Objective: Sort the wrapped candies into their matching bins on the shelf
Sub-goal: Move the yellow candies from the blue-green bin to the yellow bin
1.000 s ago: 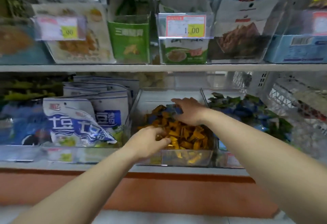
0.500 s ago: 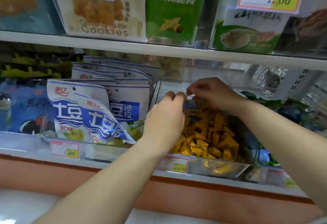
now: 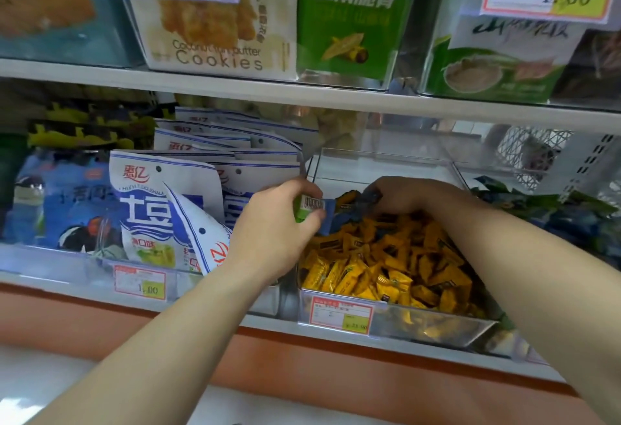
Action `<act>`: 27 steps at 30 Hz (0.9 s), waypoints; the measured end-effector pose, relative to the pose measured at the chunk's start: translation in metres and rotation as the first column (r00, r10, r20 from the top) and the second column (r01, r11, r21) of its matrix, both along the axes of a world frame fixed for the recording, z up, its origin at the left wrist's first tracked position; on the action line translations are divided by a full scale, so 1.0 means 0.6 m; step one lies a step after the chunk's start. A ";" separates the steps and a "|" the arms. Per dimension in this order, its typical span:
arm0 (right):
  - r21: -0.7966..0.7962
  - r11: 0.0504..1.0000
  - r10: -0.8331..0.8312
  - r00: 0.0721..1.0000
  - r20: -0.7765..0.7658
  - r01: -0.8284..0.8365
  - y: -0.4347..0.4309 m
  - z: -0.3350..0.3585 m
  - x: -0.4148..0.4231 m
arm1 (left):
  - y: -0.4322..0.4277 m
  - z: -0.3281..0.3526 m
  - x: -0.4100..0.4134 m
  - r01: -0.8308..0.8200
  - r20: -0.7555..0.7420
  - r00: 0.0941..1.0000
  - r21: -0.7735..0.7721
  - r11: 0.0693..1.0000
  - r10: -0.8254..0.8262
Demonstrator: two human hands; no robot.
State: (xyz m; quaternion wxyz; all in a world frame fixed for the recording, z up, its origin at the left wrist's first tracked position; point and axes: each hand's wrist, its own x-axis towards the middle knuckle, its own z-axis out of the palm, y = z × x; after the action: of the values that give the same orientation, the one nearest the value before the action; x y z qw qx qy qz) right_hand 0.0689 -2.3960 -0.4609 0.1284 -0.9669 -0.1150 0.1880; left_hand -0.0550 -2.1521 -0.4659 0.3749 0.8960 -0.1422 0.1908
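Note:
A clear bin (image 3: 396, 318) on the lower shelf is full of yellow wrapped candies (image 3: 386, 266). My left hand (image 3: 275, 229) hovers over the bin's left edge and grips green and blue wrapped candies (image 3: 311, 209), a barcode showing on one. My right hand (image 3: 410, 194) reaches to the back of the same bin, fingers curled round a dark blue wrapped candy (image 3: 361, 201). To the right, another bin holds blue and green wrapped candies (image 3: 551, 209).
White-and-blue snack bags (image 3: 168, 209) stand left of the yellow bin. The upper shelf (image 3: 302, 93) carries a cookie box (image 3: 215, 31), a green box (image 3: 353, 18) and price tags. An orange panel (image 3: 302, 360) runs below the lower shelf.
The view has moved closer to the bin. My left hand has lifted from the yellow pile and now holds green and blue candies. My right hand has stayed at the bin's back.

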 end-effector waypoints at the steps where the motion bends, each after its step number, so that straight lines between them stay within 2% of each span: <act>1: 0.048 0.999 -0.013 0.999 -0.045 0.016 0.004 0.000 -0.004 | 0.000 0.000 0.000 0.002 -0.006 1.000 -0.010 1.000 -0.002; 4: 0.157 0.977 -0.122 0.982 -0.142 0.144 0.022 -0.004 -0.010 | -0.001 0.003 -0.001 -0.004 -0.020 1.000 -0.025 1.000 0.003; 8: 0.000 1.000 0.028 0.998 -0.059 -0.028 0.038 -0.014 -0.006 | -0.001 0.006 -0.003 -0.003 -0.044 0.999 -0.054 0.999 0.000; 14: -0.012 0.999 0.035 0.999 -0.038 -0.035 0.029 -0.007 -0.005 | 0.011 0.010 -0.007 -0.003 -0.043 0.999 -0.119 0.993 -0.002; 17: -0.030 0.999 0.044 0.994 0.102 -0.041 0.011 0.012 -0.014 | 0.017 0.011 -0.009 -0.005 -0.060 0.998 -0.174 0.985 -0.005; 20: 0.192 0.981 -0.047 0.971 0.236 0.001 -0.009 0.038 -0.032 | 0.020 0.011 -0.012 -0.004 -0.073 0.997 -0.211 0.978 -0.011; 23: 0.460 0.887 -0.178 0.950 0.258 0.041 -0.016 0.056 -0.068 | 0.018 0.018 -0.017 -0.019 -0.077 0.997 -0.281 0.959 -0.003; 25: 0.642 0.762 -0.244 0.956 0.162 0.086 -0.010 0.061 -0.099 | 0.014 0.027 -0.020 -0.006 -0.056 0.998 -0.347 0.938 -0.014; 27: 0.816 0.551 -0.234 0.971 -0.050 0.175 0.004 0.066 -0.132 | 0.004 0.036 -0.025 0.068 -0.075 0.990 -0.492 0.868 -0.120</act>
State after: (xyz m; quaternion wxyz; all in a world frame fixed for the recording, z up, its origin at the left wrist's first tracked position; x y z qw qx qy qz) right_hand -0.0101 -2.3933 -0.4212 0.5753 -0.8113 -0.0795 0.0668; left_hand -0.0698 -2.1499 -0.4445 0.6046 0.7730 -0.1133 0.1556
